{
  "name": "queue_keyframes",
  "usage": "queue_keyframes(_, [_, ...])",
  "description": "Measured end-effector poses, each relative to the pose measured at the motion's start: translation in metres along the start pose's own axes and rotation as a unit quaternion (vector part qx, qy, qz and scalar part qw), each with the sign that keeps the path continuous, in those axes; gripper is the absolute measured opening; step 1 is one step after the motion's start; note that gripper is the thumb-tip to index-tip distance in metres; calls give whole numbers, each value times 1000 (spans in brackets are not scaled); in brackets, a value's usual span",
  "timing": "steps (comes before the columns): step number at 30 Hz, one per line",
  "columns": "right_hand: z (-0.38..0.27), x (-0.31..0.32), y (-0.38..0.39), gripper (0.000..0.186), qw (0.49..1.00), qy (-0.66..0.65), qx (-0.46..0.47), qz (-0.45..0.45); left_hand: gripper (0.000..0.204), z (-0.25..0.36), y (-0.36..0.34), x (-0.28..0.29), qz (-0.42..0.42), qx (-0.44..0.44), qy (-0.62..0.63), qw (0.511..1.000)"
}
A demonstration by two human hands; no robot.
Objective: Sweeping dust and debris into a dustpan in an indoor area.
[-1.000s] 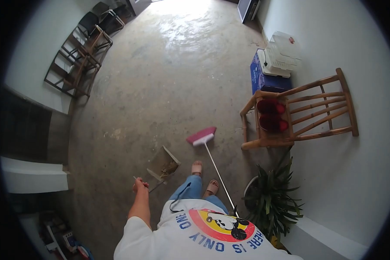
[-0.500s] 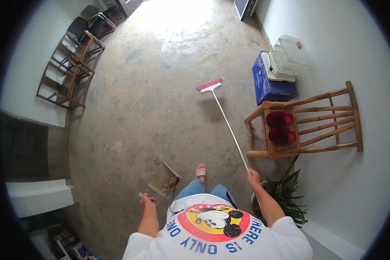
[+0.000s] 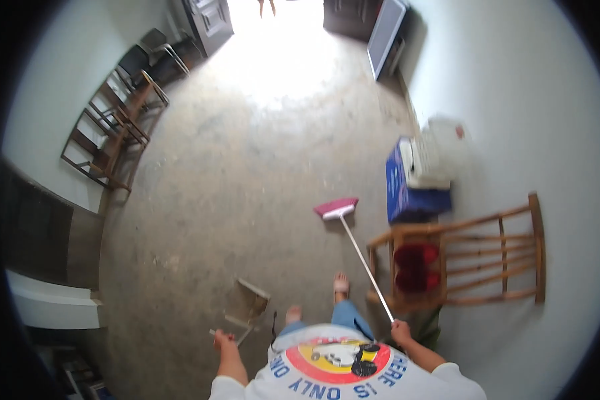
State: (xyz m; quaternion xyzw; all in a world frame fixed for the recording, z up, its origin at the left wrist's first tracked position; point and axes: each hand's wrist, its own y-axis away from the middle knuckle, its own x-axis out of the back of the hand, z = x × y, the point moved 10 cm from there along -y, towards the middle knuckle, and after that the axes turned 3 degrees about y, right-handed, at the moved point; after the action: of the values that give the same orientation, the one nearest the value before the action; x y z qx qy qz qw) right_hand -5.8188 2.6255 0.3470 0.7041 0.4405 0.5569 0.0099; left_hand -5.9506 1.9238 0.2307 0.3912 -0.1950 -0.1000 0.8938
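Note:
My right hand (image 3: 401, 331) grips the upper part of a broom (image 3: 363, 257) with a thin pale handle. Its white head with pink bristles points away from me, at or just above the concrete floor; I cannot tell if it touches. On the left, my left hand (image 3: 225, 340) is closed round the handle of a long-handled dustpan (image 3: 255, 301). The pan hangs low ahead of that hand, and blur hides what lies in it.
A bamboo chair (image 3: 451, 297) with red slippers (image 3: 417, 265) stands to the right. Beyond it, a blue box (image 3: 417, 203) carries a white plastic appliance (image 3: 428, 165). Wooden chairs (image 3: 117, 133) line the left wall. A person's legs (image 3: 267, 8) show in the bright doorway.
My view has tilted up, showing the doorway. My feet have stepped, and the broom head has come nearer to the bamboo chair. Both hands keep their holds.

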Motion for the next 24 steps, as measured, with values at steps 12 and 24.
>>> queue_keyframes(12, [-135,156,-161,22,978,100,185,-16,19,-70,79,16,82,53,52,994])
queue_keyframes(24, [-343,212,-210,31,854,357,357,-128,15,-158,91,-8,71,77,77,992])
